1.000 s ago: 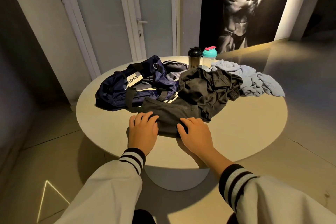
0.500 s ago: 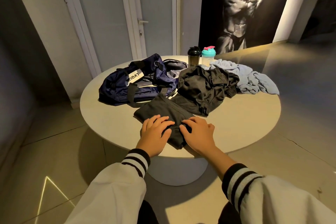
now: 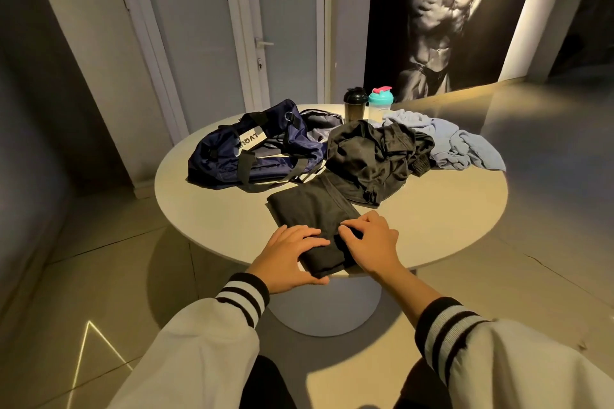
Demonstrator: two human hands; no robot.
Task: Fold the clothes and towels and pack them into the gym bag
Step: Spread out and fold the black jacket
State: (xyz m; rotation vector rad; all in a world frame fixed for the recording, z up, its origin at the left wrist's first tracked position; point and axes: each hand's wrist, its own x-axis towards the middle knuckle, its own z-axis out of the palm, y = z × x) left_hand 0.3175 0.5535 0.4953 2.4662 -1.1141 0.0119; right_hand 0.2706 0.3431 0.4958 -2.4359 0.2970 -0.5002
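A dark folded garment (image 3: 310, 214) lies flat near the table's front edge. My left hand (image 3: 288, 257) rests on its near left corner, fingers on top and thumb at the cloth's edge. My right hand (image 3: 370, 242) presses on its near right part with bent fingers. Behind it a crumpled black garment (image 3: 372, 159) is heaped. A light blue towel (image 3: 461, 143) lies bunched at the back right. The navy gym bag (image 3: 252, 151) lies unzipped at the back left.
The round white table (image 3: 448, 216) stands on a single pedestal. Two shaker bottles, one black-lidded (image 3: 355, 103) and one teal-lidded (image 3: 381, 101), stand at its far edge. Closed doors and a wall poster are behind. Bare tabletop shows at the right and front left.
Both hands have slid the dark folded garment toward the table's front edge and drawn closer together on it. The view has pulled back from the table.
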